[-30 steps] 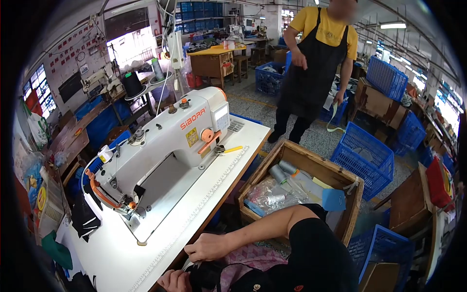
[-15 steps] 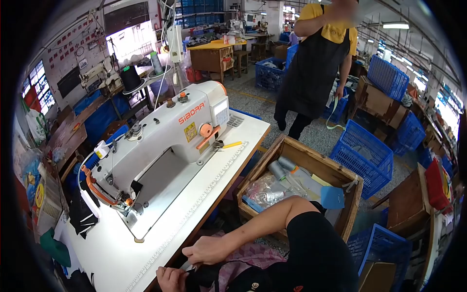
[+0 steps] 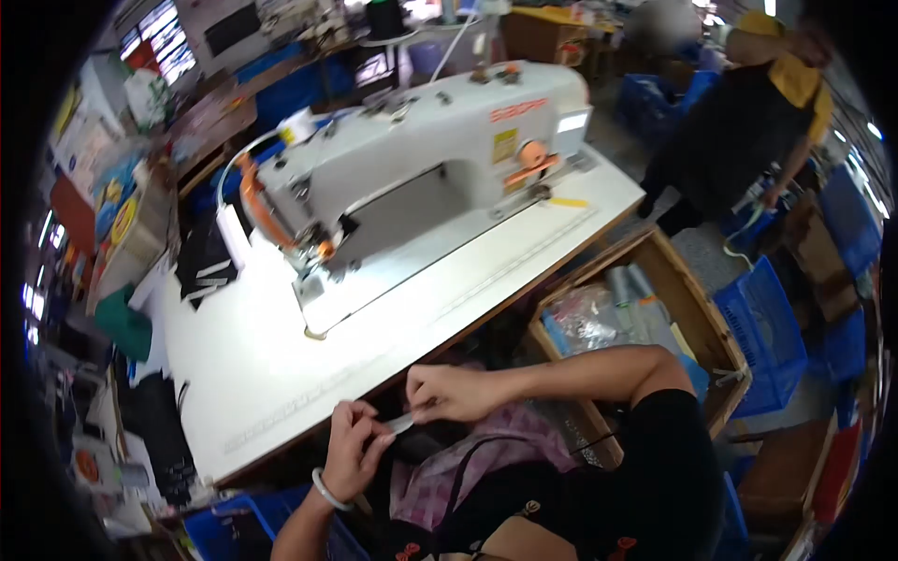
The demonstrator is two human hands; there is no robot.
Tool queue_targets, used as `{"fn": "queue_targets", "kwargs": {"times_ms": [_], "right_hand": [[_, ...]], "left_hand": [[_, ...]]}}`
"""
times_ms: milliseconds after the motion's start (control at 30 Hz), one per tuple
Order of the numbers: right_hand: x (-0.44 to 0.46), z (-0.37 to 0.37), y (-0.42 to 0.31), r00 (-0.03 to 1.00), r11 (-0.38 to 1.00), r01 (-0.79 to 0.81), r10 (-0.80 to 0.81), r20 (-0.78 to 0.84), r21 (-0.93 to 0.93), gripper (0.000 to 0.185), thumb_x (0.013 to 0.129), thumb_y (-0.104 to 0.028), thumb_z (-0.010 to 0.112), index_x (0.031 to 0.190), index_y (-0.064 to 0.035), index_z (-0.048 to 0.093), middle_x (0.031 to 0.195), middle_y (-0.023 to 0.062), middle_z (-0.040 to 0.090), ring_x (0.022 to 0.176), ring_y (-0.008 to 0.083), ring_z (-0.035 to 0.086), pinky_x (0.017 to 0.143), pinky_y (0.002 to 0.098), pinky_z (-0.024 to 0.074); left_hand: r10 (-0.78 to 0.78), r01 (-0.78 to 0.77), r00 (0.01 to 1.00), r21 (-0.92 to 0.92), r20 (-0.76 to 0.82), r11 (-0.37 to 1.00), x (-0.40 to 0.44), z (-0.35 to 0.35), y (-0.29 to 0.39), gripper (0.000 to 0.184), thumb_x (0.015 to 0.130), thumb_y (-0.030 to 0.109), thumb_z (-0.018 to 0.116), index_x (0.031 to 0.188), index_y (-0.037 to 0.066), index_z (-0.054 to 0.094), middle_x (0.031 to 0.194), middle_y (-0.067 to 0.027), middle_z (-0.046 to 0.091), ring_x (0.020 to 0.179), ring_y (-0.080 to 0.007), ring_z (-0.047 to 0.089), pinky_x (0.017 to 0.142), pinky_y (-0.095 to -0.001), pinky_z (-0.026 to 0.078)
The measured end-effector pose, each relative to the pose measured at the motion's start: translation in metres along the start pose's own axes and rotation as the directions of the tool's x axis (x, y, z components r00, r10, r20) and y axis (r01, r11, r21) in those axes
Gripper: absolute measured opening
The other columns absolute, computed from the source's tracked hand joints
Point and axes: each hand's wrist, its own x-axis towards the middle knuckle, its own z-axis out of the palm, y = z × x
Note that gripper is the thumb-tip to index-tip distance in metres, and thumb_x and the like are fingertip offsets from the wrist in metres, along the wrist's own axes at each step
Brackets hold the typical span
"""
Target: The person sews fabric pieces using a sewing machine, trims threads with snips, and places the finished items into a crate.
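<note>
Just off the front edge of the white sewing table [image 3: 271, 374], my left hand [image 3: 357, 449] pinches one end of a small pale strip [image 3: 400, 424]. The strip's other end is between the closed fingers of my right hand [image 3: 454, 393]. Both hands are above my lap, over a pink patterned cloth [image 3: 440, 472]. A white sewing machine [image 3: 421, 140] stands on the table beyond them. Black fabric pieces [image 3: 204, 262] lie left of its needle end. Yellow-handled snips [image 3: 566, 202] rest near its right end.
A wooden drawer box [image 3: 687, 290] with thread cones and plastic bags is at the right. Blue crates [image 3: 762, 337] stand beyond it. A person in a black apron [image 3: 730, 140] is at the upper right. Dark cloth [image 3: 154, 430] hangs at the table's left.
The view has swung down and left, so the machine appears farther right. My left hand and wrist now show more fully, with the pale strip between both hands. The other person has turned away.
</note>
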Motion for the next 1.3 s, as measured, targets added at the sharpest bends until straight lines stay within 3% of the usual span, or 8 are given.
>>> {"fn": "queue_targets", "kwargs": {"times_ms": [67, 200, 467, 567, 667, 933, 1067, 1300], "right_hand": [[-0.004, 0.000, -0.022, 0.989, 0.964, -0.060, 0.023, -0.146, -0.258, 0.015, 0.086, -0.016, 0.073, 0.096, -0.0054, 0.071, 0.101, 0.0108, 0.059, 0.082, 0.0274, 0.066, 0.069, 0.0364, 0.0536], [-0.007, 0.002, -0.012, 0.928, 0.845, 0.217, -0.334, -0.167, -0.488, 0.024, 0.074, -0.006, 0.071, 0.098, -0.0095, 0.071, 0.089, 0.0050, 0.062, 0.069, 0.0224, 0.066, 0.057, 0.0338, 0.0541], [-0.003, 0.000, -0.023, 0.937, 0.735, 0.254, -0.347, -0.027, -0.628, 0.016, 0.078, -0.011, 0.069, 0.094, -0.0142, 0.067, 0.092, 0.0033, 0.060, 0.071, 0.0219, 0.066, 0.056, 0.0341, 0.0527], [-0.003, 0.003, -0.027, 0.999, 0.898, -0.020, -0.001, -0.048, -0.440, 0.014, 0.081, -0.013, 0.071, 0.094, -0.0128, 0.066, 0.097, 0.0039, 0.059, 0.075, 0.0270, 0.067, 0.058, 0.0377, 0.0523], [0.004, -0.005, -0.037, 0.993, 0.918, -0.093, 0.058, -0.101, -0.386, 0.012, 0.084, -0.015, 0.072, 0.093, -0.0106, 0.066, 0.090, 0.0052, 0.062, 0.076, 0.0323, 0.066, 0.061, 0.0395, 0.0516], [0.011, -0.007, -0.022, 0.906, 0.881, -0.385, 0.417, -0.067, 0.275, 0.013, 0.088, -0.013, 0.074, 0.093, -0.0035, 0.067, 0.072, 0.0043, 0.064, 0.066, 0.0062, 0.056, 0.061, 0.0254, 0.0458], [0.016, -0.009, -0.033, 0.931, 0.933, -0.276, 0.319, -0.174, 0.233, 0.015, 0.088, -0.009, 0.074, 0.097, -0.0021, 0.064, 0.073, 0.0024, 0.064, 0.067, 0.0034, 0.056, 0.060, 0.0227, 0.0446], [0.072, -0.042, -0.022, 0.959, 0.998, 0.013, -0.032, -0.280, -0.069, 0.019, 0.089, -0.012, 0.075, 0.102, -0.0048, 0.063, 0.082, 0.0017, 0.066, 0.067, 0.0069, 0.063, 0.059, 0.0242, 0.0490]], "left_hand": [[0.045, -0.040, 0.994, 0.052, -0.103, 0.998, -0.004, 0.008, -0.011, 0.014, 0.079, 0.000, 0.075, 0.092, 0.003, 0.068, 0.101, -0.0147, 0.055, 0.083, -0.0278, 0.059, 0.070, -0.0339, 0.049], [0.443, -0.327, 0.883, 0.469, -0.158, 0.820, -0.005, 0.010, -0.026, 0.026, 0.071, 0.006, 0.074, 0.096, 0.009, 0.072, 0.088, -0.0051, 0.063, 0.079, -0.0218, 0.062, 0.065, -0.0343, 0.046], [0.311, -0.229, 0.934, 0.376, -0.174, 0.898, -0.009, 0.019, -0.031, 0.020, 0.070, 0.008, 0.075, 0.088, 0.005, 0.066, 0.092, -0.0093, 0.059, 0.082, -0.0268, 0.061, 0.068, -0.0362, 0.048], [0.048, -0.023, 0.985, 0.150, -0.165, 0.988, -0.005, 0.016, -0.020, 0.019, 0.073, 0.005, 0.078, 0.085, 0.004, 0.063, 0.090, -0.0111, 0.059, 0.080, -0.0290, 0.061, 0.069, -0.0348, 0.048], [-0.149, 0.142, 0.984, -0.076, -0.097, 0.987, -0.006, 0.014, -0.015, 0.014, 0.080, 0.005, 0.075, 0.086, 0.002, 0.063, 0.088, -0.0116, 0.060, 0.079, -0.0277, 0.061, 0.070, -0.0318, 0.048], [-0.460, 0.433, 0.882, -0.564, 0.104, 0.703, -0.007, 0.014, -0.029, 0.013, 0.085, 0.010, 0.074, 0.095, 0.001, 0.072, 0.075, -0.0111, 0.067, 0.068, -0.0221, 0.065, 0.061, -0.0305, 0.048], [-0.015, 0.027, 0.985, 0.063, -0.172, 0.998, 0.000, 0.002, -0.016, 0.013, 0.084, 0.011, 0.075, 0.093, 0.002, 0.072, 0.071, -0.0114, 0.061, 0.067, -0.0260, 0.063, 0.062, -0.0342, 0.049], [-0.196, 0.195, 0.979, -0.009, -0.062, 0.981, 0.060, -0.047, -0.033, 0.028, 0.080, 0.019, 0.083, 0.080, -0.001, 0.064, 0.062, -0.0105, 0.057, 0.054, -0.0170, 0.052, 0.054, -0.0315, 0.043]]}}
